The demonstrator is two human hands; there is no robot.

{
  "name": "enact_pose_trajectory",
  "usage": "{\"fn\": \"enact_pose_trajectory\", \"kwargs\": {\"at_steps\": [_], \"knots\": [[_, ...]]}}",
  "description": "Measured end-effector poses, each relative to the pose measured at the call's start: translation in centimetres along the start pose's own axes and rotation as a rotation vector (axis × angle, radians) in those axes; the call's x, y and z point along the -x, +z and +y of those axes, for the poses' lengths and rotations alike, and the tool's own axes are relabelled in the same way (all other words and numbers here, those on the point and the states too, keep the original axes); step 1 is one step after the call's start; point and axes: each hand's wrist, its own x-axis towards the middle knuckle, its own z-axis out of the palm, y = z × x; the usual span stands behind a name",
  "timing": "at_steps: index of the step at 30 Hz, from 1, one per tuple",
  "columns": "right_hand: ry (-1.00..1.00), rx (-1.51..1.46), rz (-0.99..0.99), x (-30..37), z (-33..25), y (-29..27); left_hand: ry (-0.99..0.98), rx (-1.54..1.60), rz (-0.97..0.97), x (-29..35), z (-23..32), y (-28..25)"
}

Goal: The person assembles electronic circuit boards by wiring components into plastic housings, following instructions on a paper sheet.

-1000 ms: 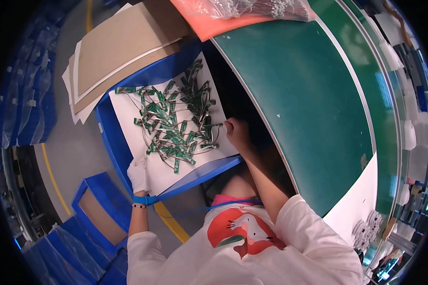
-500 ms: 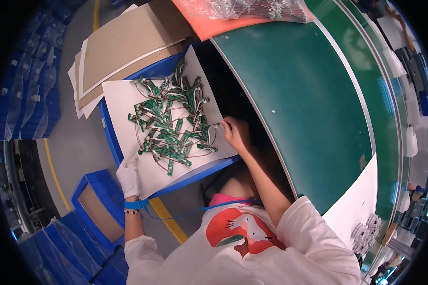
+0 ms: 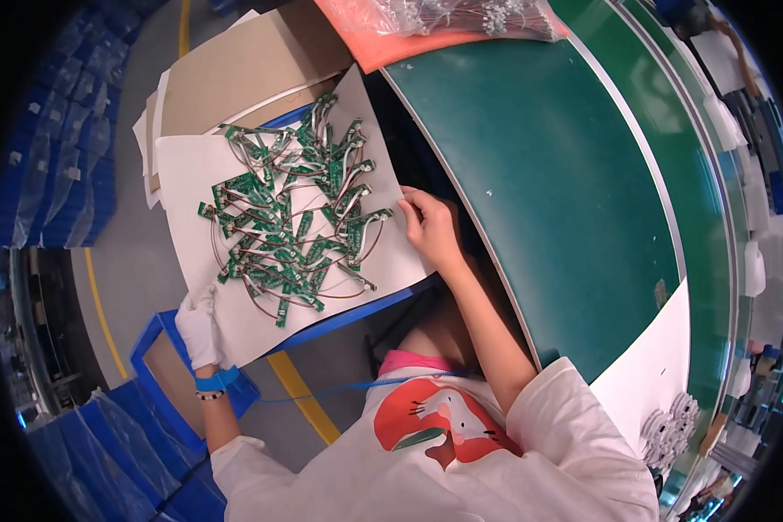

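Note:
A white sheet [image 3: 183, 191], apparently paper or thin card, lies over a blue bin [image 3: 357, 315] with a heap of small green circuit boards with wires [image 3: 304, 226] on it. My left hand [image 3: 200, 331], in a white glove with a blue wrist strap, is closed on the sheet's near left edge. My bare right hand [image 3: 428, 228] pinches the sheet's right edge, its thumb and fingers near the boards. The sheet curves up on its right side. It hides most of the bin beneath.
Brown and white cardboard sheets [image 3: 235, 65] are stacked behind the bin. At right stands a green-topped table [image 3: 565, 191] bearing orange foam [image 3: 374, 52] and a clear bag of wired parts [image 3: 461, 16]. Blue bins [image 3: 104, 452] stand at lower left. A blue cord trails from my wrist strap.
The loaded sheet has shifted left and rises higher above the bin, covering more of its left rim. Both hands moved with it; my left hand went left, my right hand slightly away from me.

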Motion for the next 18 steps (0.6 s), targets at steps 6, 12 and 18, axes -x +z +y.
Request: {"fn": "enact_pose_trajectory", "kwargs": {"at_steps": [6,12,18], "knots": [[-0.034,0.083,-0.073,0.7,-0.5,-0.9,0.02,-0.081,0.033,0.0,0.4,-0.3],[-0.026,0.1,-0.079,1.0,-0.5,-1.9,0.025,-0.025,0.02,0.6,1.2,0.2],[-0.083,0.084,-0.081,0.0,-1.9,-2.4,0.053,-0.026,0.04,0.3,1.7,-0.9]]}}
